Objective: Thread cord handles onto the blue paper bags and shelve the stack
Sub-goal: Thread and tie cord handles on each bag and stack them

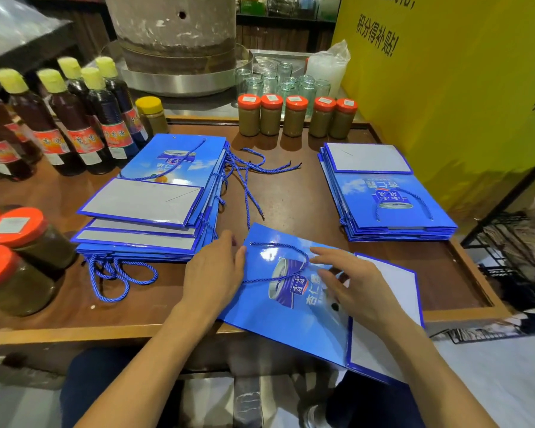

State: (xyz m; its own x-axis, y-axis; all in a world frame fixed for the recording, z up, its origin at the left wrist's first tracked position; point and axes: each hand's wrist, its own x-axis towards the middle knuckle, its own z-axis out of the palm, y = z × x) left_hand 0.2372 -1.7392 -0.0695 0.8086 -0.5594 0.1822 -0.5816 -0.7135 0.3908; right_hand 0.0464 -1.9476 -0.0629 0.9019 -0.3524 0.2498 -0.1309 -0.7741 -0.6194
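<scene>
Work piece: one blue paper bag (291, 322), folded flat, glossy printed face up. It lies at the near edge of the brown wooden tabletop (284, 205) and partly overhangs it. The matte grey-white base panel is folded over at its right end.

Cord handle (278, 245): twisted blue rope lying as a loose loop across the bag's upper left face.

Left hand (213, 273): fingers straight and together, flat at the bag's left edge, gripping nothing.

Right hand (355, 288): fingers spread and lightly bent, resting on the bag face. The index tip is just beside the cord loop; no pinch is visible.

Left stack (173, 156): flat bags, slightly fanned, with cord loops trailing from its near edge.

Right stack (393, 217): squarer pile, well apart from the first, top bag showing a handle loop.

Loose cords (246, 193): several tangled strands on bare wood between the stacks.

Rear of tabletop: a row of cylindrical jars with orange lids (294, 118). At far left stand dark bottles with yellow caps (74, 125).
</scene>
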